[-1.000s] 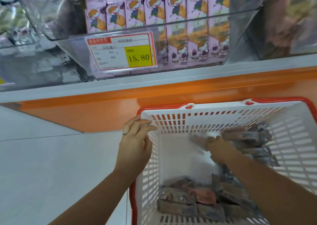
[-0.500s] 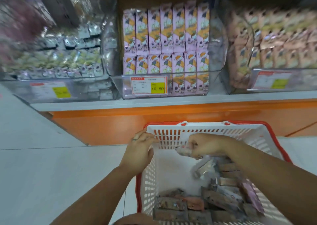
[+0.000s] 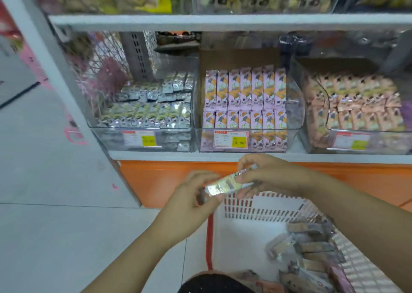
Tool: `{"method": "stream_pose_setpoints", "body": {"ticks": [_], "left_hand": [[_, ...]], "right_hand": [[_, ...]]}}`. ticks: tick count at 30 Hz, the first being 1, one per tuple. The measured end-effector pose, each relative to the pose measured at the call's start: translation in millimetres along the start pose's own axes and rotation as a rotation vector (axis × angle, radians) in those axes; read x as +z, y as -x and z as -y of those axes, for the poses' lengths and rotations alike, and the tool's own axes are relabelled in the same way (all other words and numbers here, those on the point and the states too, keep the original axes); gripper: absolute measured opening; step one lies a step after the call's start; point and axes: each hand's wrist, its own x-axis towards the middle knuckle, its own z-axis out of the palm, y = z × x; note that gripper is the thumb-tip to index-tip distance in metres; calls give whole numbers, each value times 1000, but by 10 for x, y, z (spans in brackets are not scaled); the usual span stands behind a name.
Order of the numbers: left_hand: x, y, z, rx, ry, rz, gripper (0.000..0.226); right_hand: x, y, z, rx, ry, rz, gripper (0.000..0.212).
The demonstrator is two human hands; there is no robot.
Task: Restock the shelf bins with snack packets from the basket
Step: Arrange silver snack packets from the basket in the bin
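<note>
Your left hand (image 3: 189, 198) pinches the lower-left end of a shiny silver foil snack packet (image 3: 225, 184), fingers closed on it. The pkt sits tilted, its right end higher, above the near-left corner of the white slotted plastic basket w/ red rim (image 3: 256, 208). Your right hand (image 3: 265, 176) grips the pkt's upper-right end, fingers curled over it. More brownish and silver packets (image 3: 310, 248) lie piled in the basket's right side. On the shelf behind, left to right: clear bin of silver-green packets (image 3: 145, 112), clear bin of pink cartoon-print boxes (image 3: 245, 98) w/ a yellow price tag reading 15.80 (image 3: 238, 142), clear bin of peach wrappers (image 3: 356, 105). Shelf base below is an orange panel (image 3: 156, 181).
</note>
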Motion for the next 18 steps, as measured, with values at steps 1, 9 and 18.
{"method": "stream_pose_setpoints", "body": {"ticks": [1,9,18], "left_hand": [[-46,34,-38,19,-3,-104,35],[-296,80,-286,-183,528,-583,31],[-670,-358,-303,-214,614,-590,25]], "right_hand": [[64,5,69,-28,-56,-19,14],[693,-169,409,-257,-246,-218,29],[753,-482,810,-533,379,-289,22]]}}
